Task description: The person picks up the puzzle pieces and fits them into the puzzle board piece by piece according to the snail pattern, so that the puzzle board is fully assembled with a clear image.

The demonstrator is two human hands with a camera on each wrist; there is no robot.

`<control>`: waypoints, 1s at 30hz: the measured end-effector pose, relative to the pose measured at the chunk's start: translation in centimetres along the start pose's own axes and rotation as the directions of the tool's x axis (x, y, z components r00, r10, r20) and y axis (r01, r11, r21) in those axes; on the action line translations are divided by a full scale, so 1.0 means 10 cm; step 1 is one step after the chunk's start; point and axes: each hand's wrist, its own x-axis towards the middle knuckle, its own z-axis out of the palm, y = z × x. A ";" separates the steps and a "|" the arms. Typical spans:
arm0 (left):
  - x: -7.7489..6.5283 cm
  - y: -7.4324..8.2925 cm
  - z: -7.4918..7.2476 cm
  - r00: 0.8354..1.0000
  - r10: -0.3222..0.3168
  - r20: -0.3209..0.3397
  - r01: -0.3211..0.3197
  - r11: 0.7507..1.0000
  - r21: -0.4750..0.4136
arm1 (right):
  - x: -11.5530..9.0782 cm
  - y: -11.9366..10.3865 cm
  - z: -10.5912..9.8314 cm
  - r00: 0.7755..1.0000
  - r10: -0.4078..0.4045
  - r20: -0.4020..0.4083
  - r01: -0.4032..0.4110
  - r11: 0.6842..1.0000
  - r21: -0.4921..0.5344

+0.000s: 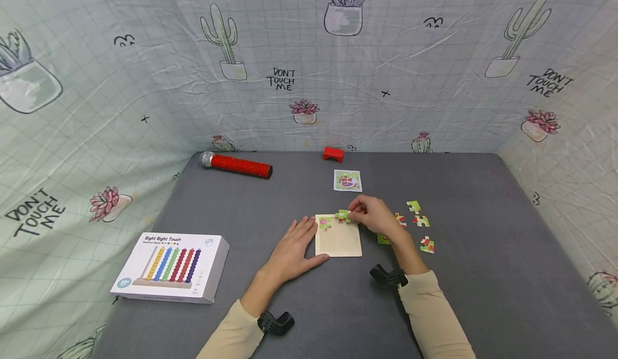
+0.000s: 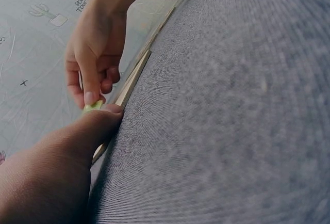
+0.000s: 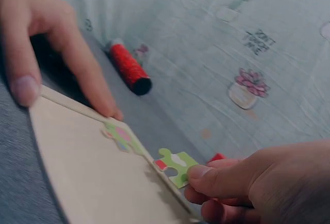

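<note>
A square wooden puzzle tray (image 1: 338, 243) lies on the table, with one green and pink puzzle piece (image 3: 124, 137) in its far left corner. My right hand (image 1: 374, 214) pinches a green puzzle piece (image 3: 177, 166) between thumb and fingers, just above the tray's far edge. My left hand (image 1: 294, 251) rests at the tray's left side, fingers straight, thumb and fingertips touching its rim. In the left wrist view, the left thumb (image 2: 77, 141) partly hides the held piece.
Several loose puzzle pieces (image 1: 421, 221) lie right of the tray, some partly hidden by the right arm. Behind the tray are a picture card (image 1: 347, 181) and a red block (image 1: 333, 154). A red microphone (image 1: 241, 165) lies far left; a white box (image 1: 171, 268) stands near left.
</note>
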 end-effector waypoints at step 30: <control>-0.01 -0.02 0.06 0.998 0.042 -0.056 -0.042 0.999 0.012 | 0.03 -0.06 0.25 0.998 -0.068 0.009 0.069 0.983 -0.171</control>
